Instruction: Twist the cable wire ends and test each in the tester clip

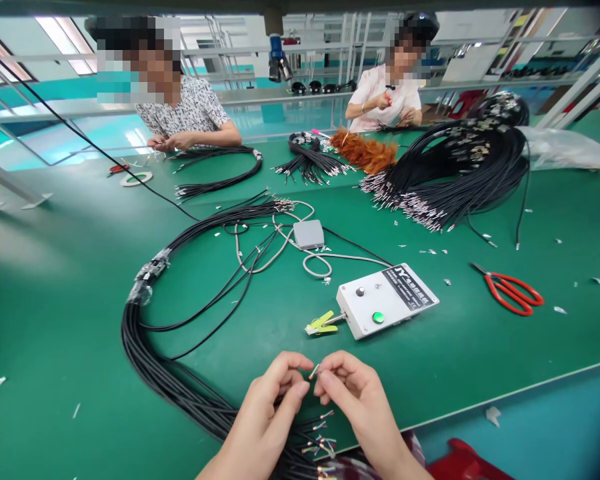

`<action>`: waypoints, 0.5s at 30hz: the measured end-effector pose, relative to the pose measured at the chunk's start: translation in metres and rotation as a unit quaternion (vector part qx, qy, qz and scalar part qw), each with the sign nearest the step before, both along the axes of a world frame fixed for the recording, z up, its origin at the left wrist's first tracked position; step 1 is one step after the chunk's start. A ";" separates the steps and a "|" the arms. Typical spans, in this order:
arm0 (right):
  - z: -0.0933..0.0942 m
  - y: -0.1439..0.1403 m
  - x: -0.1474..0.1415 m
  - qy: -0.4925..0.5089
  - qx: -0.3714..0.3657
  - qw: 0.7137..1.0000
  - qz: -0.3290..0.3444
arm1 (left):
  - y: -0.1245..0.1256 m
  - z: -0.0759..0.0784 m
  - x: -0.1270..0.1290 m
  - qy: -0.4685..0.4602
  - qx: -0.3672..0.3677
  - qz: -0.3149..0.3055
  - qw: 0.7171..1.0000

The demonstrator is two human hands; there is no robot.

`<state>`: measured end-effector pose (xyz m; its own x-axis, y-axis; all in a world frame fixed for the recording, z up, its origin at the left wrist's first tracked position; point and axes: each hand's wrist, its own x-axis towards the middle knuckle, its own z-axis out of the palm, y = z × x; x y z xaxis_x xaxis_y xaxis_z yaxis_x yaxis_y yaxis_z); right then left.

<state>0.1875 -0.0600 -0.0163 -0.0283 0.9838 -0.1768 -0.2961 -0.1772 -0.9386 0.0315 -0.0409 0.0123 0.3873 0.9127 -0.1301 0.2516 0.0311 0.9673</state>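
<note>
Black cable bundle (173, 380) passing beneath your left hand (270, 400), small wire end (314, 372) pinched in your right hand (347, 387) — left grip hard to tell.

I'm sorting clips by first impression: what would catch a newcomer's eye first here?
Probably the big heap of black cables at upper right, its many pale ends fanned toward the table's middle. Next, the white control box with its green button, right of centre. In front, the left hand and right hand meet at a small wire end.
</note>
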 end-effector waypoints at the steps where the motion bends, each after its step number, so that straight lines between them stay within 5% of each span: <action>1: 0.001 0.000 0.000 0.000 0.005 1.000 0.000 | 0.000 -0.001 0.000 0.002 0.002 0.001 1.000; 15: 0.007 0.005 -0.007 -0.004 -0.050 0.999 -0.004 | -0.004 -0.013 0.000 0.005 0.025 0.022 0.999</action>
